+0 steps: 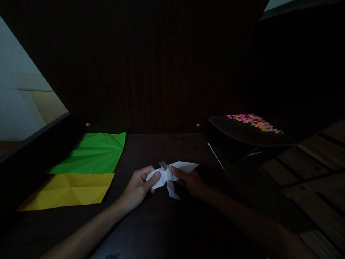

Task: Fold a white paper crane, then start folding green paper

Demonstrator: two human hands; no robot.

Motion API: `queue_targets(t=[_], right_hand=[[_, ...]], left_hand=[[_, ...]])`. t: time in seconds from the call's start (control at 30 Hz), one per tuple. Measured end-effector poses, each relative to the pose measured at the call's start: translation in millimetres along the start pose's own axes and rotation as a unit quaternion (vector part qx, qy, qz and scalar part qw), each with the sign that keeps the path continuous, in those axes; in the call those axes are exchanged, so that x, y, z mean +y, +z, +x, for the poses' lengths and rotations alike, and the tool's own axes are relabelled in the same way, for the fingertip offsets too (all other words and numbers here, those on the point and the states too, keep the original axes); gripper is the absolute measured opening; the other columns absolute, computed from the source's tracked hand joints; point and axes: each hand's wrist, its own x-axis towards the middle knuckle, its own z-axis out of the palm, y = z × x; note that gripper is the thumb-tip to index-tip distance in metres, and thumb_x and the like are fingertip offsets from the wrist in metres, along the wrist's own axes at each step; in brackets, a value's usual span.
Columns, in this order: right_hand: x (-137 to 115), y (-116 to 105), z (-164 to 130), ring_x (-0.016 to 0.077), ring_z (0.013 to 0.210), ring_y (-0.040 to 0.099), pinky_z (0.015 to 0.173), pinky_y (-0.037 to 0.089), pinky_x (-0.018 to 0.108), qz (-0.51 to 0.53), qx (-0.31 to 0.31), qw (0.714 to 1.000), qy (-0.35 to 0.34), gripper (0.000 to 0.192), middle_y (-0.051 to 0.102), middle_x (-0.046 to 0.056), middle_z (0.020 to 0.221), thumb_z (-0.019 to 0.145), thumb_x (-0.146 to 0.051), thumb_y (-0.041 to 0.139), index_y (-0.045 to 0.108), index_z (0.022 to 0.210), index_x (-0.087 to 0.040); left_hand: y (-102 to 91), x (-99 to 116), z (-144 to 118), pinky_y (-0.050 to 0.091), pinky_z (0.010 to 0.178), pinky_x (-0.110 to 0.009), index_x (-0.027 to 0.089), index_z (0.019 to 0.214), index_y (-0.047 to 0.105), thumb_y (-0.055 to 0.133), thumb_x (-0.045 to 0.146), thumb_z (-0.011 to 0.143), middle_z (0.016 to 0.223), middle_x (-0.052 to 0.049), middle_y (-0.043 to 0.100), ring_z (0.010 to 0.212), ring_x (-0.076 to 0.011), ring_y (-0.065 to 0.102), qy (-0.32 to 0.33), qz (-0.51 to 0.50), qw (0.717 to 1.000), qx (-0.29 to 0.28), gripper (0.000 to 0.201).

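Since the white folded paper [169, 175] is held between 2 hands over the dark surface [151, 149], its shape depends on how evenly both grip it. The left hand [140, 182] pinches the left end, thumb on top and fingers beneath. The right hand [190, 180] holds the paper with its thumb near the middle; its other fingers are mostly hidden, so how firmly they press cannot be told. If the 2 hands pulled unequally, the paper could tear or skew where the layers meet at the centre. An upper flap [163, 165] and a lower flap [173, 190] stick out there, neither visibly pinched, so a shifting thumb could bend them or add a stray crease. The pointed end on the right seems unsupported at its tip and might buckle if knocked. Dim light, deepest around the right forearm [229, 207], could hide a misaligned edge. To the left lie a creased green sheet [93, 153] and a yellow sheet [70, 192]; the left forearm [99, 223] is near the latter, and a sideways sweep could drag it.
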Motion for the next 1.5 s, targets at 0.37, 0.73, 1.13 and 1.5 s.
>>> queue_targets(t=[0.37,0.73,1.13,1.5], right_hand=[[-1.6,3.8,-0.3,0.0116,0.05,0.048,0.043,0.033,0.023,0.016,0.016,1.0,0.002,0.038,0.056,-0.001,0.06,0.062,-0.049,0.08,0.06,0.07,-0.018],[-5.4,3.2,0.8,0.0104,0.048,0.044,0.043,0.029,0.023,0.005,0.005,1.0,-0.001,0.04,0.053,-0.002,0.057,0.064,-0.051,0.078,0.057,0.066,-0.017],[-5.7,1.5,3.6,0.0113,0.049,0.044,0.042,0.029,0.023,0.016,0.009,1.0,0.003,0.039,0.053,-0.002,0.058,0.061,-0.05,0.08,0.058,0.068,-0.018],[-3.4,-0.6,4.7,0.0112,0.049,0.046,0.041,0.029,0.022,0.017,0.004,1.0,-0.006,0.036,0.054,-0.002,0.057,0.064,-0.048,0.079,0.06,0.069,-0.017]], left_hand=[[-1.2,2.1,0.8,0.028,0.047,-0.021,0.016,0.064,0.054,0.063,0.06,0.079,0.05,0.005,0.048,0.047,-0.009,0.04,-0.013,0.01,1.0,-0.003,0.047],[-0.6,1.6,0.3,0.029,0.047,-0.021,0.016,0.064,0.054,0.063,0.06,0.079,0.05,0.005,0.048,0.047,-0.0092,0.04,-0.006,0.019,1.0,0.005,0.047],[-0.7,3.9,0.4,0.028,0.048,-0.021,0.016,0.063,0.053,0.062,0.061,0.078,0.05,0.005,0.048,0.048,-0.0094,0.04,-0.009,0.021,1.0,0.003,0.048],[-0.4,4.1,0.2,0.027,0.047,-0.021,0.017,0.063,0.053,0.061,0.062,0.078,0.05,0.005,0.047,0.047,-0.0095,0.039,-0.012,0.028,1.0,0.005,0.048]])
